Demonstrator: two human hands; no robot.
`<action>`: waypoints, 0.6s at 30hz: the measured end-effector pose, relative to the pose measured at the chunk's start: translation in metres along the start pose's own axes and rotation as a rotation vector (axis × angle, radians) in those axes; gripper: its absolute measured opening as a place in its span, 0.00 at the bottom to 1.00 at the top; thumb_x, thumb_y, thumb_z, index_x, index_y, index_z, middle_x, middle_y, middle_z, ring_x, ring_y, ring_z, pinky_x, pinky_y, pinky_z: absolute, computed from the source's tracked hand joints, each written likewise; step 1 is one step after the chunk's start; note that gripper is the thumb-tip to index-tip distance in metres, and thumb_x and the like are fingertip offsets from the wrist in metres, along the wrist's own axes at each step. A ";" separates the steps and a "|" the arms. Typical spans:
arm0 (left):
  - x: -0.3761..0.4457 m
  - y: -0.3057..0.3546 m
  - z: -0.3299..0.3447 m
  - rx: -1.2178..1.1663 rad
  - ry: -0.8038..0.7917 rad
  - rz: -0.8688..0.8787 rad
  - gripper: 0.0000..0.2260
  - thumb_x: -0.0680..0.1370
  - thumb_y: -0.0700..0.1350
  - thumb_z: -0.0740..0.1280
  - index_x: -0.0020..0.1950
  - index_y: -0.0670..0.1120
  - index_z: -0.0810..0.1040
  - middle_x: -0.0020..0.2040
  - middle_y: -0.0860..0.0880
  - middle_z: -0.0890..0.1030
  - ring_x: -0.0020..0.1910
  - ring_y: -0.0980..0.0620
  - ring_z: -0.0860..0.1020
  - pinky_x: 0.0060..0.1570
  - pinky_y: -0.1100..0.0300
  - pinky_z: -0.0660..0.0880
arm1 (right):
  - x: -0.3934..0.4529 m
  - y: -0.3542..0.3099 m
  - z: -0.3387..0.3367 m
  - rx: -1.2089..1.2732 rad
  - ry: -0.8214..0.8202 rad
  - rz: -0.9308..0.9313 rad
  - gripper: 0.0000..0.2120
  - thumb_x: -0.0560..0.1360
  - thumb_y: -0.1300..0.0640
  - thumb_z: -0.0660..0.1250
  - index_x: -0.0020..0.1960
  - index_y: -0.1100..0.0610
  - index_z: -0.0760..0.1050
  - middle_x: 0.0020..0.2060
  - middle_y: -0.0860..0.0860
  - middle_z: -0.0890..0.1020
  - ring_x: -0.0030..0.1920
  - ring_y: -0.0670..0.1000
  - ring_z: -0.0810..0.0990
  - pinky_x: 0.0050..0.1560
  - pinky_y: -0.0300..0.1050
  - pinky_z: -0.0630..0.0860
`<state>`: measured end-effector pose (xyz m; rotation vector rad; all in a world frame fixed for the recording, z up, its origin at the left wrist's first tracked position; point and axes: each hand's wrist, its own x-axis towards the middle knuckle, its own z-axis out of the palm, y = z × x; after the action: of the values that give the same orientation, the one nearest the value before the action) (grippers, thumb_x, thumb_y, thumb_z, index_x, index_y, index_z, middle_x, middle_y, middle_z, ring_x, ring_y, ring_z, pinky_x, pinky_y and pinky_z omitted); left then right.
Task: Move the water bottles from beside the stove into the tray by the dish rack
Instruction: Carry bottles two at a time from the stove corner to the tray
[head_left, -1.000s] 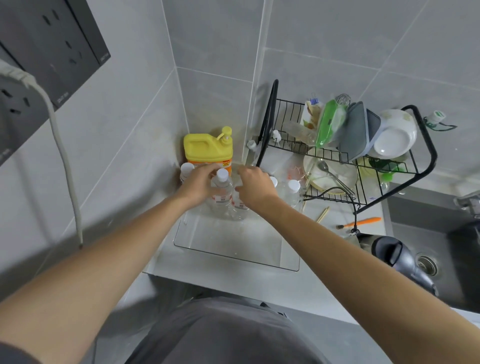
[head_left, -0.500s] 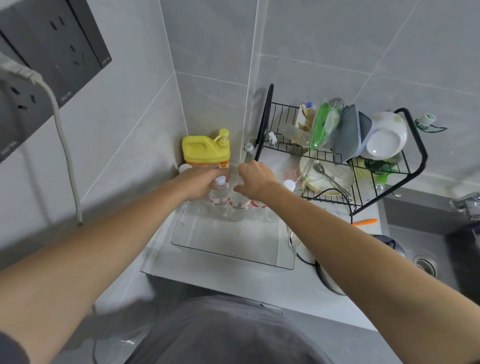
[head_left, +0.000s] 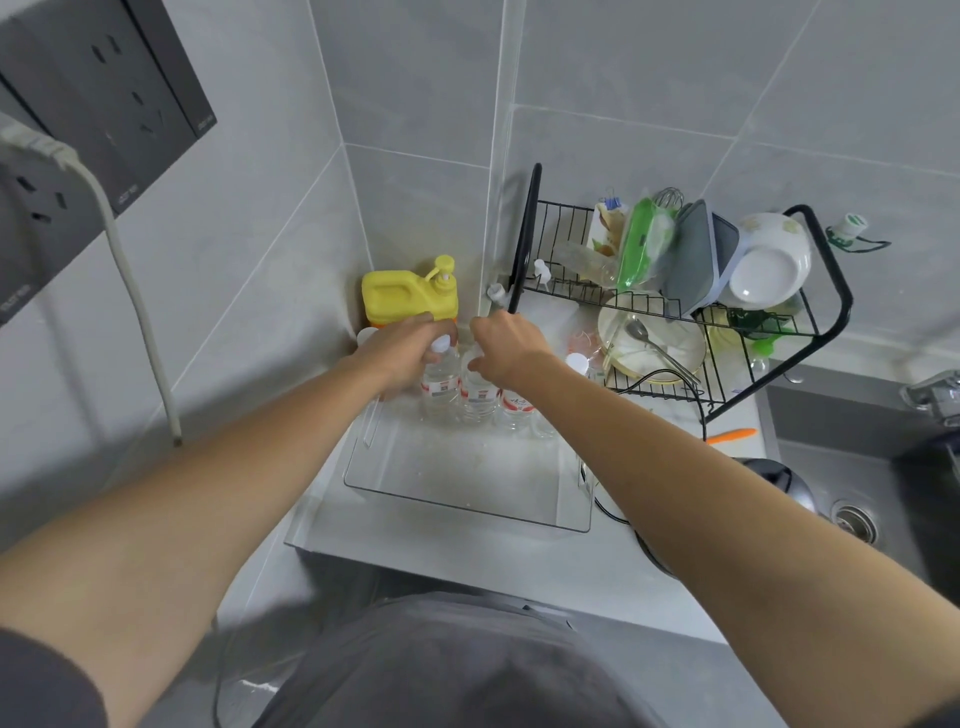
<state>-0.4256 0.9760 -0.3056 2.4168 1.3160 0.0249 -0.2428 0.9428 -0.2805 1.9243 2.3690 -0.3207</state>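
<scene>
The left hand (head_left: 400, 348) has its fingers curled around the neck of a clear water bottle (head_left: 440, 376), just below that bottle's white cap (head_left: 441, 343), and the right hand (head_left: 506, 348) is closed over the top of the bottle next to it (head_left: 475, 389), hiding its cap. Both bottles stand upright, touching each other, at the far end of a clear plastic tray (head_left: 574, 499) in the middle of the frame. More bottles (head_left: 517, 410) stand in the same row to the right, partly behind the right forearm, so their number cannot be told. Each bottle carries a white and red label; the print is too small to read. The near part of the tray holds nothing but a few specks. Behind the hands, toward the wall corner, sits a yellow pump jug (head_left: 408, 296) with an orange label mostly covered. To the right of the tray stands a black wire dish rack (head_left: 831, 260) (well stocked): its upper tier holds a white bowl (head_left: 769, 265), grey lids (head_left: 696, 254) and a green packet (head_left: 644, 239); its lower tier holds a plate with a spoon (head_left: 649, 338). At lower right lies a grey sink (head_left: 852, 467). A dark socket panel (head_left: 104, 104) fills the upper left, a grey cable hanging from it.
</scene>
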 end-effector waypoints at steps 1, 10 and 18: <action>0.002 -0.001 -0.001 -0.011 -0.018 0.014 0.13 0.76 0.34 0.69 0.55 0.50 0.76 0.48 0.50 0.73 0.49 0.44 0.77 0.32 0.58 0.63 | 0.001 0.001 0.000 -0.012 0.000 0.001 0.16 0.80 0.51 0.71 0.63 0.59 0.75 0.59 0.59 0.78 0.60 0.62 0.80 0.49 0.50 0.71; 0.007 -0.008 -0.008 0.033 -0.043 0.044 0.09 0.79 0.44 0.70 0.58 0.47 0.77 0.46 0.48 0.77 0.47 0.40 0.78 0.45 0.50 0.75 | 0.006 0.006 0.001 -0.040 -0.023 -0.021 0.16 0.80 0.50 0.71 0.63 0.57 0.75 0.59 0.57 0.79 0.58 0.62 0.80 0.47 0.50 0.72; 0.010 -0.014 -0.006 0.090 0.003 -0.029 0.17 0.79 0.55 0.71 0.62 0.47 0.74 0.45 0.47 0.76 0.47 0.40 0.77 0.40 0.53 0.68 | 0.004 0.007 0.001 -0.006 -0.032 -0.139 0.15 0.77 0.62 0.71 0.63 0.54 0.77 0.60 0.54 0.78 0.57 0.59 0.79 0.47 0.48 0.71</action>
<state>-0.4324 0.9931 -0.3069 2.4719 1.3813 -0.0397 -0.2363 0.9475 -0.2829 1.7421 2.4852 -0.3493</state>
